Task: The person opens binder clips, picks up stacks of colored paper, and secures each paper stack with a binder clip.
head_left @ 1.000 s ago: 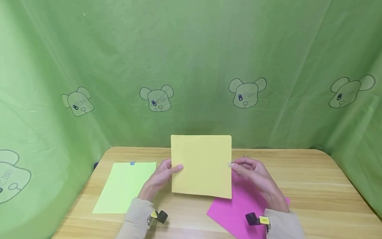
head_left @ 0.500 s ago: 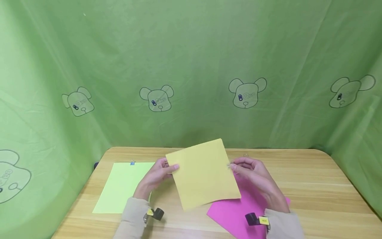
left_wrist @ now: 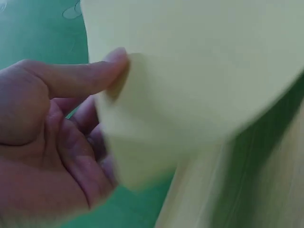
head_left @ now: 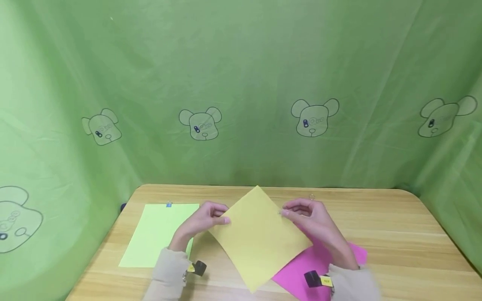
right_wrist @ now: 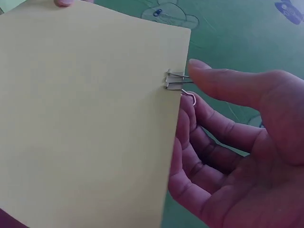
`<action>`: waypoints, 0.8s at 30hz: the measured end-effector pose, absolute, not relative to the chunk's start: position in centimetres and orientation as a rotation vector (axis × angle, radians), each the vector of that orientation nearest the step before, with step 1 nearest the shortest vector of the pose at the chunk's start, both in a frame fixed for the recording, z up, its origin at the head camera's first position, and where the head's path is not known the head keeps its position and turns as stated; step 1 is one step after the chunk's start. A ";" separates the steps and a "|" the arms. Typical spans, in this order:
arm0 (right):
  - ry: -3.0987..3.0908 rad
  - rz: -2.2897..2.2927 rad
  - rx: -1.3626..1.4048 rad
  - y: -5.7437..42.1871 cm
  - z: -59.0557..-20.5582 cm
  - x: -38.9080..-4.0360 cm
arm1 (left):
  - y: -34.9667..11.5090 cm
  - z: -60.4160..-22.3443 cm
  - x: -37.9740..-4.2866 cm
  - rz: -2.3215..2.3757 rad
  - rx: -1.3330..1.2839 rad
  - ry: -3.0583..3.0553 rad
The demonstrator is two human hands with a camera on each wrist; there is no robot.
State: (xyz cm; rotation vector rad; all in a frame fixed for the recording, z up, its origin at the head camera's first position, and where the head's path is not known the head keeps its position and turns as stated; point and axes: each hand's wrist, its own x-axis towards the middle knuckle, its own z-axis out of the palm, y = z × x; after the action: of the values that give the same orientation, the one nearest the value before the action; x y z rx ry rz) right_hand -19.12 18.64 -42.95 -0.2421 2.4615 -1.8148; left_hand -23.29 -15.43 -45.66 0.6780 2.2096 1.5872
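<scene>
Your left hand (head_left: 206, 218) pinches yellow paper (head_left: 260, 242); right hand (head_left: 313, 219) pinches clip (right_wrist: 174, 80) on its edge, thumb near fingertips; paper tilted above table (head_left: 399, 225); step seems clip handling, on or off unclear; next move calls for steady paper, firm squeeze

Yellow sheet (head_left: 260, 240) blocks the middle; tabletop (head_left: 406, 234) right of pink sheet (head_left: 306, 264) leaves passage

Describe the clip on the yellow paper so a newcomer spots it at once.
Over the wooden table, the yellow paper is held between the left hand and right hand. Go to its edge at the right hand: the clip is there, its wire handles between thumb and fingers. Its body looks pale, unlike the blue clip on the green paper.
</scene>
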 end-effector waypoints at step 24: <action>2.615 -1.814 -0.380 16.4 -43.9 -19.6 | -15.2 -45.6 -23.0 1.696 0.553 2.189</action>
State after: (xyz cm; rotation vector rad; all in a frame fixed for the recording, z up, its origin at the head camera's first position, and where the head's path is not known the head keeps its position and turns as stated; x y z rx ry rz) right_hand -19.57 16.41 -43.88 -0.3796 2.6146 -1.8143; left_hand -23.03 -15.24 -45.57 0.5535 2.1887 1.6961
